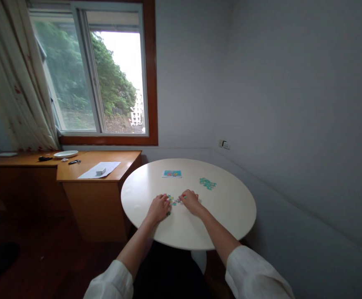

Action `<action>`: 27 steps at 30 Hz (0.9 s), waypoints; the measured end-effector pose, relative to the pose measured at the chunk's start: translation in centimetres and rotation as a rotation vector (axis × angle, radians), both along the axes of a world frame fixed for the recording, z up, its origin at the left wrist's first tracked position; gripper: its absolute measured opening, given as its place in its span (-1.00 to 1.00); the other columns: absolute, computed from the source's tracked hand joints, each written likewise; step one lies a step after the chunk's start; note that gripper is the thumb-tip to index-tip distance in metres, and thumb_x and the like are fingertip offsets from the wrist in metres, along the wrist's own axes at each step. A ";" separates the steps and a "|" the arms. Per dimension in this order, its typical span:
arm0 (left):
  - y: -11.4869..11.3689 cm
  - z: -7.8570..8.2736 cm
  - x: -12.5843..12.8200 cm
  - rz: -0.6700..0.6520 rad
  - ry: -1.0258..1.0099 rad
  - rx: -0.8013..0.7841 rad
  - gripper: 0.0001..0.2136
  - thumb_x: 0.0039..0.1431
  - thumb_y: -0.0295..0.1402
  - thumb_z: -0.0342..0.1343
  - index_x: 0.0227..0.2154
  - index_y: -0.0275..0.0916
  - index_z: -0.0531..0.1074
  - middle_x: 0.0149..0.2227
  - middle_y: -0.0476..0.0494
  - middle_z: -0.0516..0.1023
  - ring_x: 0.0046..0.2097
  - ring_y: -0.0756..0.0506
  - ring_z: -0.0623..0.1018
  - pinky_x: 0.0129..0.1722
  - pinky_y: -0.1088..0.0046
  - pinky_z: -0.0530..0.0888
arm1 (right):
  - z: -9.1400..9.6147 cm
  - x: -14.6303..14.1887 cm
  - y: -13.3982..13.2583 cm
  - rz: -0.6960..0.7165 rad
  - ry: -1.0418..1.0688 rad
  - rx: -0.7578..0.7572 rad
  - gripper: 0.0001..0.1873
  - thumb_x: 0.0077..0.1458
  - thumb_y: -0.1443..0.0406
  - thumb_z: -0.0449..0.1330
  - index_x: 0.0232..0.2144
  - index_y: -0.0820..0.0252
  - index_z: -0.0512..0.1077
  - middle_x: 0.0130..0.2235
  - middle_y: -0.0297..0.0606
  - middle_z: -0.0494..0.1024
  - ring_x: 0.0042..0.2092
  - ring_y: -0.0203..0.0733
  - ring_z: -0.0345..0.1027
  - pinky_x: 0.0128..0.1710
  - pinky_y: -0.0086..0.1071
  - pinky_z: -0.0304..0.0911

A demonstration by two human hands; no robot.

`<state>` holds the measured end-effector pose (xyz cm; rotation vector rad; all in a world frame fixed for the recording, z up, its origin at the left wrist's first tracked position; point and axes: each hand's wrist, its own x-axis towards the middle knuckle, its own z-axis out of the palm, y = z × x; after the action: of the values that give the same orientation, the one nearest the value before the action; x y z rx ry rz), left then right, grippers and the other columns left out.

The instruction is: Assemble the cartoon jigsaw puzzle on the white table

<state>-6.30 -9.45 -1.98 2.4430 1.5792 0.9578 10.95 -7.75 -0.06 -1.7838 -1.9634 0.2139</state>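
Observation:
Small colourful jigsaw puzzle pieces [174,203] lie in a cluster on the round white table [227,220], between my two hands. My left hand [158,207] rests at the cluster's left side, its fingers stretched over the edge pieces and partly hiding them. One dark green piece [168,213] lies close beneath that hand. From the right, my right hand [191,201] reaches in with thumb and fingers pinched at a small piece [181,198], mostly covered by the fingertips. Farther back lies a picture card [172,174]. A separate group of green pieces [207,183] sits to the right.
A wooden desk [90,195] adjoins the table on the left, holding a white sheet [90,171], a small box [100,171], a white plate [65,154] and small dark items. Behind are a window, a curtain [18,83] and a wall socket [224,144].

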 end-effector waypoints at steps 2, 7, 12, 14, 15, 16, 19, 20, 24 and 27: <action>0.0 0.1 0.0 -0.004 0.004 0.004 -0.73 0.17 -0.37 -0.16 -0.19 -0.28 0.40 -0.14 -0.23 0.44 -0.10 -0.11 0.39 -0.05 0.32 0.30 | 0.2 0.5 -0.6 0.029 0.034 -0.016 -0.79 0.03 0.20 0.07 -0.43 0.17 0.45 -0.16 -0.24 0.44 -0.06 -0.18 0.17 -0.12 -0.36 -0.10; 0.0 0.1 0.0 0.002 -0.002 0.011 -0.75 0.15 -0.38 -0.14 -0.21 -0.26 0.40 -0.17 -0.22 0.44 -0.13 -0.11 0.40 -0.09 0.33 0.32 | 0.5 0.5 -1.6 0.108 0.024 -0.056 -0.83 -0.10 0.19 0.19 -0.53 0.17 0.45 -0.20 -0.26 0.44 -0.08 -0.16 0.15 -0.12 -0.35 -0.12; 0.1 -0.2 0.0 0.000 -0.010 0.015 -0.74 0.15 -0.37 -0.14 -0.20 -0.28 0.39 -0.19 -0.24 0.44 -0.13 -0.12 0.40 -0.10 0.33 0.32 | -0.4 -0.4 -1.2 0.088 -0.059 -0.006 -0.86 -0.12 0.23 0.21 -0.54 0.19 0.46 -0.21 -0.22 0.44 -0.09 -0.14 0.15 -0.13 -0.33 -0.12; 0.1 -0.3 0.0 0.003 -0.007 0.022 -0.74 0.15 -0.36 -0.14 -0.20 -0.28 0.39 -0.19 -0.24 0.43 -0.13 -0.12 0.40 -0.10 0.33 0.32 | -0.9 -0.5 -1.1 0.069 -0.095 0.017 -0.86 -0.13 0.22 0.23 -0.54 0.20 0.47 -0.20 -0.21 0.43 -0.08 -0.12 0.15 -0.13 -0.32 -0.11; 0.2 -0.3 0.0 0.004 -0.003 0.027 -0.74 0.15 -0.36 -0.14 -0.19 -0.28 0.39 -0.19 -0.24 0.43 -0.13 -0.12 0.40 -0.10 0.33 0.32 | -1.0 -0.6 -1.1 0.055 -0.106 0.027 -0.86 -0.13 0.22 0.24 -0.53 0.19 0.47 -0.20 -0.21 0.43 -0.08 -0.11 0.15 -0.14 -0.32 -0.10; 0.2 -0.3 0.0 0.004 0.003 0.030 -0.74 0.15 -0.35 -0.14 -0.19 -0.29 0.38 -0.18 -0.24 0.43 -0.14 -0.12 0.40 -0.10 0.33 0.32 | -1.1 -0.6 -1.2 0.043 -0.114 0.035 -0.86 -0.14 0.22 0.25 -0.52 0.18 0.47 -0.20 -0.21 0.43 -0.08 -0.11 0.16 -0.14 -0.31 -0.10; 0.2 -0.4 -0.1 -0.001 0.015 0.033 -0.74 0.15 -0.35 -0.14 -0.19 -0.29 0.38 -0.18 -0.26 0.42 -0.15 -0.12 0.40 -0.11 0.32 0.32 | -1.0 -0.7 -1.5 0.039 -0.123 0.074 -0.88 -0.11 0.23 0.23 -0.48 0.16 0.46 -0.21 -0.23 0.43 -0.09 -0.13 0.17 -0.16 -0.32 -0.09; 0.2 -0.3 -0.1 0.000 0.015 0.032 -0.75 0.15 -0.35 -0.14 -0.20 -0.29 0.38 -0.19 -0.26 0.42 -0.16 -0.12 0.40 -0.11 0.32 0.32 | -0.9 -0.8 -1.5 0.041 -0.122 0.091 -0.89 -0.09 0.25 0.22 -0.46 0.16 0.46 -0.21 -0.23 0.44 -0.10 -0.14 0.18 -0.16 -0.32 -0.09; 0.0 -0.1 0.0 0.008 0.020 0.024 -0.76 0.15 -0.37 -0.13 -0.22 -0.27 0.39 -0.20 -0.23 0.43 -0.17 -0.10 0.40 -0.12 0.33 0.32 | -1.0 -1.0 -0.8 0.018 -0.126 0.120 -0.86 -0.01 0.27 0.16 -0.35 0.13 0.47 -0.19 -0.20 0.45 -0.10 -0.15 0.19 -0.16 -0.32 -0.10; -0.3 0.3 0.1 0.012 0.038 0.014 -0.75 0.15 -0.37 -0.15 -0.21 -0.28 0.39 -0.20 -0.24 0.43 -0.17 -0.11 0.40 -0.12 0.33 0.31 | -1.4 -1.2 0.2 -0.010 -0.153 0.085 -0.85 -0.03 0.27 0.17 -0.36 0.15 0.49 -0.19 -0.17 0.46 -0.08 -0.12 0.17 -0.15 -0.30 -0.11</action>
<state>-6.23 -9.78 -1.71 2.4776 1.6067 0.9330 9.73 -7.56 -1.49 -1.8009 -2.0355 -0.0103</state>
